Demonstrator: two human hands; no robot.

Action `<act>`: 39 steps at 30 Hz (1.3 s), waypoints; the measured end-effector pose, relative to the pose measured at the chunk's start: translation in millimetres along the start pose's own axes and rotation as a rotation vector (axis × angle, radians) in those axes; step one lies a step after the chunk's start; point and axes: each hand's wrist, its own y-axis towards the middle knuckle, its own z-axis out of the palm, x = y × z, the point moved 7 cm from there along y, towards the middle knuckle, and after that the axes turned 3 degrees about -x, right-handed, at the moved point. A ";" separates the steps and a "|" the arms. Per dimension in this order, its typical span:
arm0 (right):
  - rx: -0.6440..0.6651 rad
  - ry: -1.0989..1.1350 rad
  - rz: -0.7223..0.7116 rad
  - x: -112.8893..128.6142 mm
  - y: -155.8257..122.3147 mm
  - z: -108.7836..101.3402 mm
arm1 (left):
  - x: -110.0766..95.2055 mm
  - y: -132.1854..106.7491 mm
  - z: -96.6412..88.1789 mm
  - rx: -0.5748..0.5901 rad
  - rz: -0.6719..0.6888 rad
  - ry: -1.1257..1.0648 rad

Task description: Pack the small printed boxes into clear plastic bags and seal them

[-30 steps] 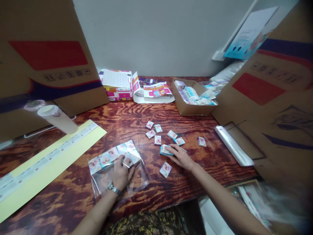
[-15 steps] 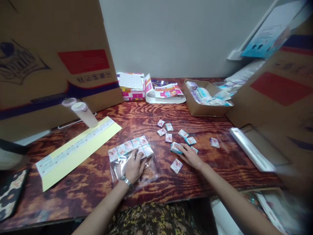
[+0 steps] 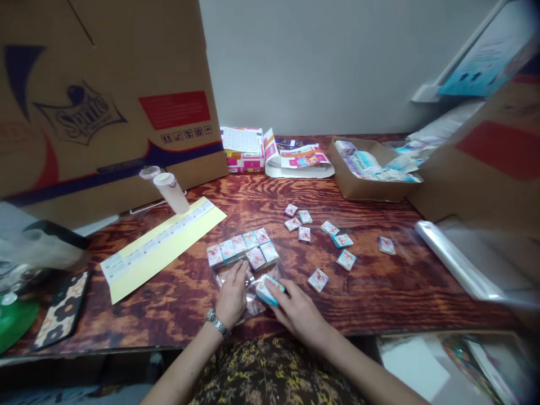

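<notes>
Crosswise, box (image 3: 265, 291) in right hand (image 3: 301, 315): long axis left-right, slightly aslant.

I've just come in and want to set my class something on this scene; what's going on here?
A person sits at a wood-grained table. The left hand lies on clear plastic, just nearer than packed small boxes: five in the far row, two in front. The right hand holds a blue-edged box above that plastic. Nine loose boxes lie scattered to the right.
</notes>
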 end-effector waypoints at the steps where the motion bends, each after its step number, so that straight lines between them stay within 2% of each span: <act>1: 0.005 -0.005 0.010 6.1 4.2 12.6 | 1.0 -1.3 -2.2 -0.006 -0.010 -0.003; 6: -0.009 -0.079 0.055 18.7 29.0 57.5 | 4.0 -2.9 -11.4 -0.022 -0.063 -0.032; 12: 0.068 -0.147 0.180 11.2 52.4 80.1 | 7.3 -6.7 -11.6 -0.079 -0.124 -0.066; 17: 0.025 -0.142 0.182 0.5 55.3 78.8 | 11.5 -12.6 -2.7 -0.094 -0.137 -0.067; 22: -0.105 -0.088 0.048 6.8 27.2 60.2 | 5.4 -17.0 1.2 -0.052 -0.074 -0.041; 25: -0.138 -0.101 -0.060 13.5 11.8 59.2 | 0.0 -19.2 3.8 -0.039 -0.008 0.027; 31: -0.108 -0.201 -0.217 18.7 5.7 79.8 | 10.0 -12.8 20.7 -0.044 -0.009 0.146; 35: -0.023 -0.228 -0.230 15.2 4.5 88.7 | 19.1 0.1 28.5 -0.076 -0.058 0.174; 39: 0.049 -0.235 -0.213 13.0 5.1 88.5 | 21.9 3.1 35.6 -0.089 0.000 0.142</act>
